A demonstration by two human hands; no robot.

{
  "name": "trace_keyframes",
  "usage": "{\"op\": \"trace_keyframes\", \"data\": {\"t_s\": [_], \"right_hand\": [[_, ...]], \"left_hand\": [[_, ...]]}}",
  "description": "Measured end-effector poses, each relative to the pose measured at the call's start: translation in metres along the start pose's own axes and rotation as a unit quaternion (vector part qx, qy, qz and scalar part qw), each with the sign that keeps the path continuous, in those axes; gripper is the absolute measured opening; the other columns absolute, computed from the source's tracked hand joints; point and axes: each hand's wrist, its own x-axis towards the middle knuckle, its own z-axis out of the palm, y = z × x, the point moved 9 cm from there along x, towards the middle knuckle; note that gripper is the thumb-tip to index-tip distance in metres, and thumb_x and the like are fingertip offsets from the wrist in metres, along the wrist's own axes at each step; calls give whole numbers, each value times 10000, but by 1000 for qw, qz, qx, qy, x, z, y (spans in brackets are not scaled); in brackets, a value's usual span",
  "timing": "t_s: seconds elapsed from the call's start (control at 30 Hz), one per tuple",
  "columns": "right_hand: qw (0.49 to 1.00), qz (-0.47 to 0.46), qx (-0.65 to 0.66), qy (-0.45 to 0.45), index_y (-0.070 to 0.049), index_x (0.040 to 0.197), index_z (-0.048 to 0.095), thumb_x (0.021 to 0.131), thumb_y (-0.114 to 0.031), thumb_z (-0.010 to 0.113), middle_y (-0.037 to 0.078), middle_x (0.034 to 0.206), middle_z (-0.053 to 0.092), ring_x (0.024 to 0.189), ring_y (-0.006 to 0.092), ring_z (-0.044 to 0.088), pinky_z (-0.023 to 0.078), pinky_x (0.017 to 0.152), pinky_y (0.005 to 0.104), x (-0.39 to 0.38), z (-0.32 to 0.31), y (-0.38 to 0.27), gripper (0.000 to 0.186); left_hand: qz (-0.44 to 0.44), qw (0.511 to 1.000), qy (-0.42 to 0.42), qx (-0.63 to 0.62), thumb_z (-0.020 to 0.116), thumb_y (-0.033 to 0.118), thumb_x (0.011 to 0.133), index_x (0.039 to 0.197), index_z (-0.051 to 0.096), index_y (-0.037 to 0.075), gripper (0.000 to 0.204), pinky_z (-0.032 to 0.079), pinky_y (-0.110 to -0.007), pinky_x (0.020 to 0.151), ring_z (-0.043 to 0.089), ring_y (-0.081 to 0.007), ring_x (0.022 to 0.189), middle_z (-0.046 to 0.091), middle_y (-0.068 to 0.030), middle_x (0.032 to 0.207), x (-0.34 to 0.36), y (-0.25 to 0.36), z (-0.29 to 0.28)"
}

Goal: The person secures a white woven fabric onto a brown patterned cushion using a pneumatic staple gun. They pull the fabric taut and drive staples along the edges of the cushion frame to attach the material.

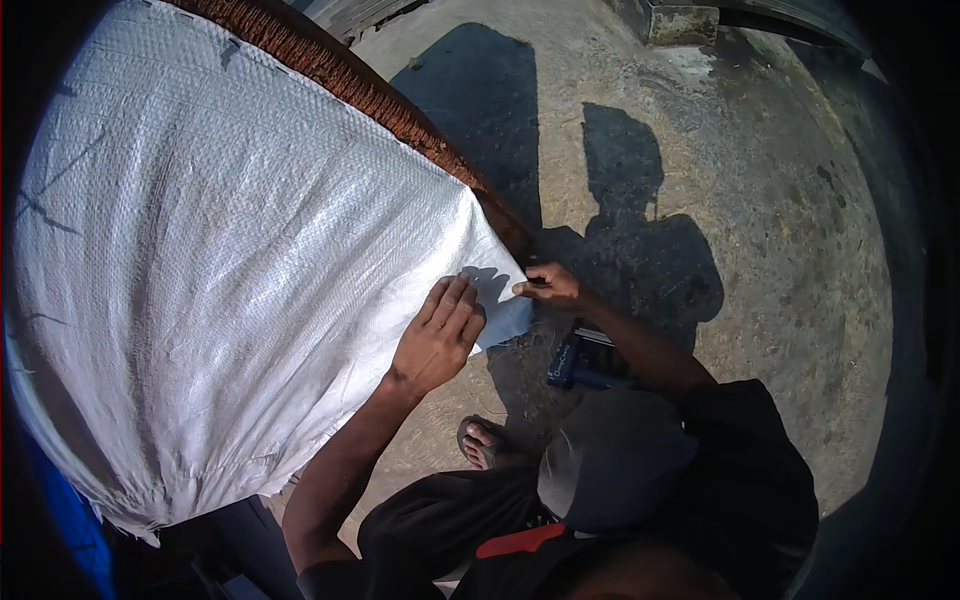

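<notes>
A white woven plastic sheet (230,220) spreads over the left side, with folds gathered toward its lower edge. My left hand (440,335) lies flat on it near its right-hand corner, fingers stretched out. Just to the right, my right hand (551,287) pinches the sheet's edge between thumb and fingers. Along the sheet's upper edge runs a rough reddish-brown border (350,80) of a larger object, mostly hidden under the sheet.
A dark blue hand tool (565,362) lies on the concrete ground (790,250) below my right forearm, partly hidden. My sandalled foot (481,442) stands below my left hand. Blue material (75,525) shows at lower left. A concrete block (682,25) stands at the back.
</notes>
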Motion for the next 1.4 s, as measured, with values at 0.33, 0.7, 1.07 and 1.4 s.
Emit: {"op": "trace_keyframes", "data": {"t_s": [0.33, 0.7, 1.07, 1.4], "right_hand": [[998, 60, -3, -8, -22, 1413, 539, 885, -358, 777, 187, 1320, 648, 1170, 271, 637, 502, 995, 398, -22, 6, -16, 669], [990, 91, -71, 83, 15, 1216, 649, 835, -293, 833, 186, 1101, 722, 1016, 227, 687, 532, 892, 395, -35, -20, -17, 524], [985, 79, 153, -14, -22, 1282, 620, 857, -305, 817, 109, 1174, 686, 1065, 188, 636, 513, 916, 370, -12, 0, -10, 547], [991, 117, -24, 62, 6, 1163, 687, 805, -360, 858, 154, 1055, 734, 960, 212, 697, 549, 825, 373, -41, -15, 0, 540]], "left_hand": [[21, 1000, 0, 21, 548, 161, 913, 1092, 633, 25, 240, 370, -507, 1171, 455, -348, 1414, 557, -207, 1399, 31, 9, 59], [39, 999, -1, 32, 554, 183, 938, 1091, 677, 34, 247, 336, -483, 1200, 426, -330, 1433, 572, -164, 1397, 15, 16, 69], [-5, 994, 60, -87, 629, 77, 867, 1071, 661, 22, 214, 385, -505, 1167, 484, -356, 1386, 576, -194, 1360, 18, 26, 65], [-19, 992, 31, -118, 645, 112, 820, 1070, 653, 19, 267, 390, -472, 1160, 483, -339, 1383, 582, -197, 1321, 9, 49, 66]]}}
